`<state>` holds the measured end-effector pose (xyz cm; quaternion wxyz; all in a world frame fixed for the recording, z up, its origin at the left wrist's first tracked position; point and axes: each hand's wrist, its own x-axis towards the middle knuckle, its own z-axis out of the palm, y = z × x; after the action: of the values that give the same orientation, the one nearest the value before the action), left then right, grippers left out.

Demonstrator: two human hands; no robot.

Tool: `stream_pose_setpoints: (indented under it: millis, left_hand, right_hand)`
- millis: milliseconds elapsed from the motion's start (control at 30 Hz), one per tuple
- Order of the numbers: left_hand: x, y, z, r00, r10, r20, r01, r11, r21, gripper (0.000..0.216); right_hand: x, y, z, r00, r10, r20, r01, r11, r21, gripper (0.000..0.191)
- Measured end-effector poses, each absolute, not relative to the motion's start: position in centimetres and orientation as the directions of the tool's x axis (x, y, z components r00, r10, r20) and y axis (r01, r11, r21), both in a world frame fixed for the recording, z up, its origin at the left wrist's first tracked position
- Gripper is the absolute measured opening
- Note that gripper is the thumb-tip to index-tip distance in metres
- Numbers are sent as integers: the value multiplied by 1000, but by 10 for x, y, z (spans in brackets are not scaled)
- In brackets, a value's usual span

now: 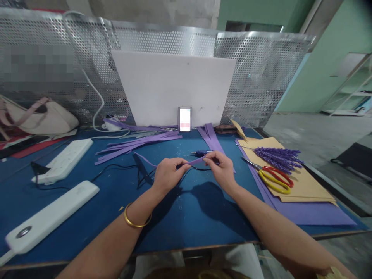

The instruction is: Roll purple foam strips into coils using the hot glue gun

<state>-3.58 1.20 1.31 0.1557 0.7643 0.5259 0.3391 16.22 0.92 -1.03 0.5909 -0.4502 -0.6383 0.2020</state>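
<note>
Left hand: the left hand point(167, 174) pinches one end of a purple strip point(195, 161), fingers closed on it.
Right hand: the right hand point(222, 166) pinches the other end, just beside the left.
Strip: held above the blue table point(186, 217), near its middle.
Scissors: red-and-yellow scissors point(273, 178) lie right of the hands, on tan paper point(305, 186).
Lavender sprigs: the purple sprigs point(279, 157) lie beyond the scissors.
Loose strips: a pile of strips point(139, 143) lies behind the left hand.
Power strips: two white power strips point(49, 217) sit far left of the hands.
</note>
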Motion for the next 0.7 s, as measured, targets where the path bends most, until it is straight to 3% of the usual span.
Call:
stream_pose_setpoints:
  millis: [700]
  left_hand:
    - [-72, 35, 34, 33, 950, 309, 741, -231, 631, 32]
  right_hand:
    - [192, 34, 1, 347, 807, 479, 263, 406, -875, 13]
